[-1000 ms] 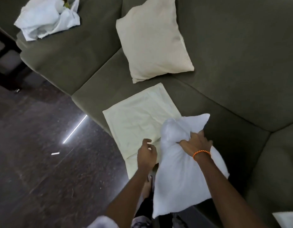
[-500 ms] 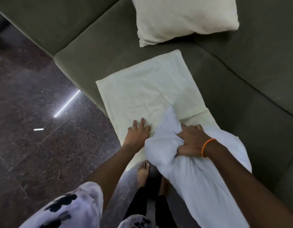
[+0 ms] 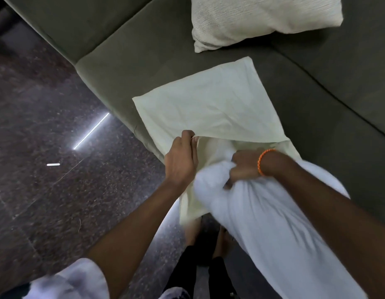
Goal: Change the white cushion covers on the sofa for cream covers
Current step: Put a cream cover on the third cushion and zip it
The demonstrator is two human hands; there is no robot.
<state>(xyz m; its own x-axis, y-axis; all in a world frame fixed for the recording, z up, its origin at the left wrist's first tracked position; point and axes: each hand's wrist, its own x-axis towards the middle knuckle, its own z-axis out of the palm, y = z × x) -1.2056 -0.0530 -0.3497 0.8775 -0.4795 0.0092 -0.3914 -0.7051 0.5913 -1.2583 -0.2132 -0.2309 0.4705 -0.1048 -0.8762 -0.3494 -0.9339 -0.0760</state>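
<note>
Now the left hand [image 3: 183, 154] pinches open the cream cover [image 3: 211, 104] while the right hand [image 3: 244, 167] grips the white cushion [image 3: 273, 223]; next it likely needs pushing toward twelve o'clock.

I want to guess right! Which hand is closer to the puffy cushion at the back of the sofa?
Left. The left hand lies below the cushion, pinching the cream cover; the right hand is a bit lower.

A dark speckled stone floor [image 3: 47, 169] fills the left side, polished enough to carry a long bright streak of reflected light [image 3: 91, 131] and a short white dash [image 3: 53, 164] just below it. Fine pale seams cross the floor diagonally.
</note>
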